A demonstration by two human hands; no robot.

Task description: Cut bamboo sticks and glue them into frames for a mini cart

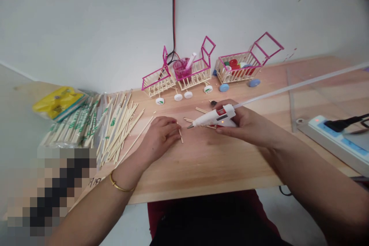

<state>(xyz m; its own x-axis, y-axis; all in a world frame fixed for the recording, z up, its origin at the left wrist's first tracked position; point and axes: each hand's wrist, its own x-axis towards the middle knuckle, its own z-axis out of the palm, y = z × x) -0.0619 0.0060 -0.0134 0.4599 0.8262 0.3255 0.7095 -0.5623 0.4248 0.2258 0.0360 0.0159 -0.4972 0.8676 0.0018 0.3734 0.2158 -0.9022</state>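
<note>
My right hand (245,123) grips a white glue gun (215,117), its nozzle pointing left and a long clear glue stick (288,85) running out of its back. An orange light glows on the gun's side. Just left of the nozzle, my left hand (161,136) pinches a short thin wooden stick (180,135) close to the tabletop. The nozzle tip is near the stick; I cannot tell if they touch. A few short cut sticks (201,110) lie behind and under the gun, partly hidden by it.
Three small stick carts with magenta rims stand along the wall: left (157,82), middle (196,75) and right (238,67). Loose chopsticks (123,130), wrapped chopsticks (83,123) and a yellow packet (59,102) lie left. A power strip (334,132) with a black plug sits right.
</note>
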